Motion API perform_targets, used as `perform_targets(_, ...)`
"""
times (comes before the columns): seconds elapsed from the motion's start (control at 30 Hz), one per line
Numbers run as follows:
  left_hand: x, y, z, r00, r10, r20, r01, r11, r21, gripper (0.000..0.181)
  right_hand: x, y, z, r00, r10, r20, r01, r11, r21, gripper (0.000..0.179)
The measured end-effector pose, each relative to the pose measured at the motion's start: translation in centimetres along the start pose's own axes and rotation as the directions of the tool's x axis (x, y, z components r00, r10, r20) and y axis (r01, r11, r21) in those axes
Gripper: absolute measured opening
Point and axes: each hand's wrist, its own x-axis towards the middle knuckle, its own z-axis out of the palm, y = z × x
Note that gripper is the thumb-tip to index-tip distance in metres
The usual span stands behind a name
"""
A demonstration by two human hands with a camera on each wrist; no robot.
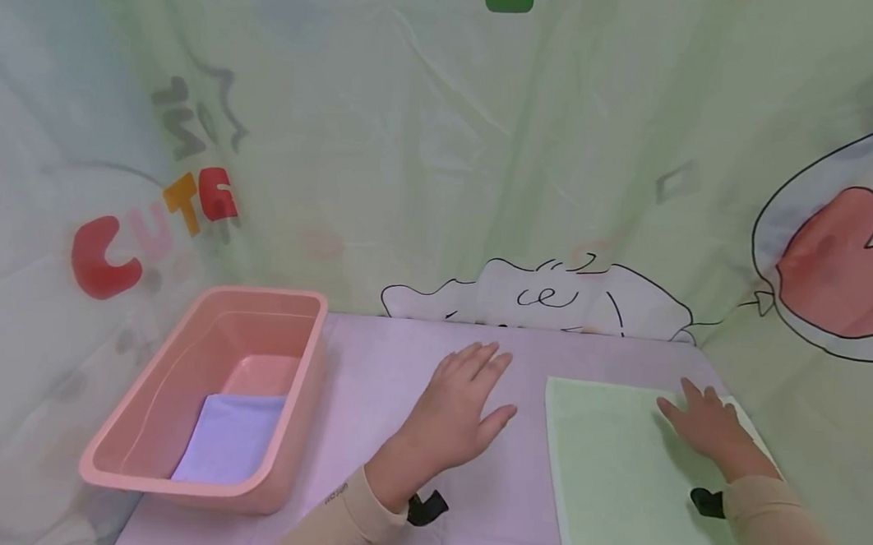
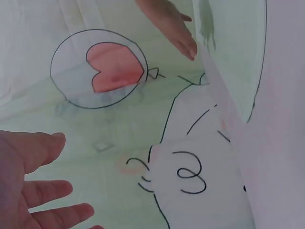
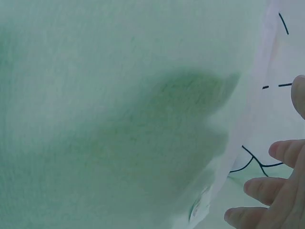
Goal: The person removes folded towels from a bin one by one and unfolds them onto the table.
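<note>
Towel (image 1: 611, 471): cloth, matt, soft-looking; in the rt wrist cam I see a fine, slightly fuzzy nap. Label (image 3: 200, 205) at its edge: smoother than the towel, mat'l unclear. Tub (image 1: 296, 430): looks like hard plastic, smooth, semi-gloss, w/ soft highlights on the rim. Cloth (image 1: 235, 439) inside it: fabric, matt, flat & smooth. Table cover (image 1: 379, 376): thin sheet, smooth, low sheen; fabric vs. plastic, can't tell. Curtain (image 1: 413, 156): thin, smooth, slight sheen, soft creases, flat print; mat'l also unclear. My sleeves (image 1: 345, 523): fabric, mostly smooth, matt; weave too small to tell. Wrist straps (image 1: 427, 509): dark, matt-ish, mat'l unclear.
</note>
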Motion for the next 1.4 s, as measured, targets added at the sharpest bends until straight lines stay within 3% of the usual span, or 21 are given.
perform_targets(0.2, -1.6, -1.6, -2.6, 0.992, -0.093, -0.091, 0.092, 0.996, -0.004, 0.064, 0.7, -1.3, -0.2, 0.998, -0.048, -0.032, 0.048, 0.999, 0.025, 0.101)
perform_targets(0.37, -3.0, -1.8, -4.8, 0.978, -0.14, -0.157, 0.14, 0.99, -0.006, 0.066, 0.4, -4.2, -1.1, 0.996, -0.069, -0.063, 0.073, 0.996, 0.05, 0.101)
perform_targets(0.73, -6.3, -2.8, -8.6, 0.949, -0.197, -0.245, 0.219, 0.973, 0.066, 0.069, -0.3, -10.4, -2.3, 0.987, -0.122, -0.105, 0.129, 0.989, 0.066, 0.095)
perform_targets(0.9, -8.2, -4.1, -10.2, 0.926, -0.218, -0.308, 0.245, 0.968, 0.05, 0.073, -0.5, -12.9, -2.3, 0.979, -0.156, -0.131, 0.171, 0.979, 0.109, 0.092)
perform_targets(1.17, -11.5, -7.2, -12.0, 0.909, -0.302, -0.288, 0.335, 0.939, 0.073, 0.081, 0.2, -16.5, -0.9, 0.968, -0.21, -0.14, 0.233, 0.956, 0.177, 0.088)
perform_targets(1.4, -14.0, -8.5, -12.9, 0.918, -0.366, -0.15, 0.386, 0.913, 0.13, 0.088, 0.5, -19.4, -0.3, 0.959, -0.252, -0.132, 0.275, 0.938, 0.208, 0.084)
